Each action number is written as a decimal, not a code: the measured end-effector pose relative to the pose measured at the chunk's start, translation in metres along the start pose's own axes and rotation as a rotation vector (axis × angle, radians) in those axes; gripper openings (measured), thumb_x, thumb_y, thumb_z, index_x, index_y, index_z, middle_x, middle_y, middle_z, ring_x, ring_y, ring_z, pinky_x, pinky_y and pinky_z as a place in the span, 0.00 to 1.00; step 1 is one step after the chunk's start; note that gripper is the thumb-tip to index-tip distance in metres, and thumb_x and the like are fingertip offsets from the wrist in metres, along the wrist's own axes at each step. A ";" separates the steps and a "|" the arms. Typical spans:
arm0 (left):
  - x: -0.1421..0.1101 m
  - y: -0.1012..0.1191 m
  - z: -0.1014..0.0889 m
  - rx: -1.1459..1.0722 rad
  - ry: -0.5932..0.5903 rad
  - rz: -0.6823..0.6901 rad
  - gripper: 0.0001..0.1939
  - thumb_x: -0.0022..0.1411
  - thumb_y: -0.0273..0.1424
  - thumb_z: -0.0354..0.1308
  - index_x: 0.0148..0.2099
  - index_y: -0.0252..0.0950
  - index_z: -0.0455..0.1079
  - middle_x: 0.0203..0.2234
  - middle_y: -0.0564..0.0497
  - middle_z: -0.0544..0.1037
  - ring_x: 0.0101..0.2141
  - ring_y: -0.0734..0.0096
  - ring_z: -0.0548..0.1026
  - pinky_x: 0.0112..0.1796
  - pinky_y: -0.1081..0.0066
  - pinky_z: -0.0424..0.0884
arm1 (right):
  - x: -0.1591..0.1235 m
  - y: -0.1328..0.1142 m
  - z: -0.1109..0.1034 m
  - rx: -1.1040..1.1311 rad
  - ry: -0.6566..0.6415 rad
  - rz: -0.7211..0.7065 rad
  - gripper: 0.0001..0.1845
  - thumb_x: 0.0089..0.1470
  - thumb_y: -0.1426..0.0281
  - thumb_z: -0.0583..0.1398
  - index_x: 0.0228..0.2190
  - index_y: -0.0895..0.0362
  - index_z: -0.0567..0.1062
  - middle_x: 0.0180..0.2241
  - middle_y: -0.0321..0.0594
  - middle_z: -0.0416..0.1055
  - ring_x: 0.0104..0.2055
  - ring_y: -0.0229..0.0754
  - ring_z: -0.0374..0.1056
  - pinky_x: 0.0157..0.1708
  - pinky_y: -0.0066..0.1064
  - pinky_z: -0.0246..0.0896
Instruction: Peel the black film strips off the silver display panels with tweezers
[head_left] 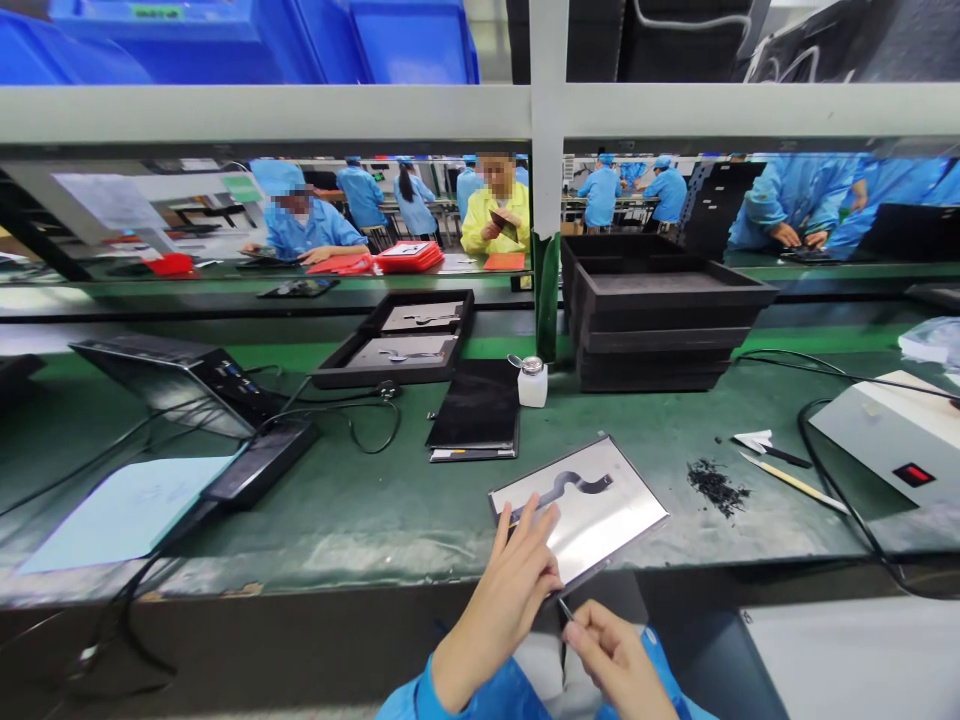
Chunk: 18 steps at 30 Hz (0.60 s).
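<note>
A thin display panel [592,520] lies tilted on the bench with its silvery back up, its near edge reaching past the bench's front edge. A dark curved flex cable [574,482] runs across that back. My left hand [514,585] rests over the panel's near left part, fingers spread and stretched out on it. Just below the panel's near edge, my right hand [611,645] is closed on a thin dark tool [565,607] whose tip points at that edge. The tool's exact kind cannot be made out.
Behind the panel are stacked dark screens [480,405], a white dispenser bottle [532,383] and a black tray [390,373] holding panels. Black scraps [718,487], a yellow-handled knife [795,482] and a grey box [892,435] lie right. Stacked black trays [652,350] stand behind; cables and a monitor [180,385] left.
</note>
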<state>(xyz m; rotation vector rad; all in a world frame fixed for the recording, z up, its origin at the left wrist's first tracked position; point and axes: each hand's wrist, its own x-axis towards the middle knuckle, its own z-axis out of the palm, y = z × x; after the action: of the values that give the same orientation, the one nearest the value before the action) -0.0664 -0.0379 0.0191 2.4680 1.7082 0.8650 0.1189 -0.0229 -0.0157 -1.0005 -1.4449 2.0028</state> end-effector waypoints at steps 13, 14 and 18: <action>0.003 0.020 -0.002 0.086 -0.066 0.112 0.09 0.63 0.17 0.52 0.36 0.36 0.64 0.67 0.41 0.59 0.70 0.49 0.44 0.64 0.36 0.43 | 0.003 0.014 0.004 -0.024 0.002 0.002 0.35 0.49 0.34 0.55 0.23 0.55 0.68 0.15 0.25 0.49 0.17 0.31 0.43 0.17 0.25 0.38; 0.007 0.017 -0.002 0.066 -0.077 0.091 0.09 0.64 0.17 0.52 0.36 0.37 0.64 0.67 0.41 0.61 0.70 0.50 0.44 0.64 0.36 0.44 | 0.002 0.012 0.004 -0.037 0.012 -0.023 0.34 0.51 0.35 0.56 0.24 0.55 0.68 0.15 0.24 0.48 0.18 0.31 0.43 0.18 0.25 0.38; 0.012 0.008 -0.009 0.002 -0.087 -0.013 0.09 0.67 0.20 0.51 0.36 0.37 0.64 0.66 0.40 0.62 0.69 0.50 0.46 0.63 0.36 0.50 | 0.000 0.008 0.008 0.013 0.057 -0.063 0.31 0.51 0.38 0.59 0.29 0.54 0.66 0.17 0.23 0.49 0.19 0.31 0.42 0.19 0.24 0.36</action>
<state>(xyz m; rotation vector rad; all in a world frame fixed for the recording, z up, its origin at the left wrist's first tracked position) -0.0603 -0.0329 0.0344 2.4534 1.6963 0.7436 0.1132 -0.0300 -0.0223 -0.9859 -1.4143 1.9210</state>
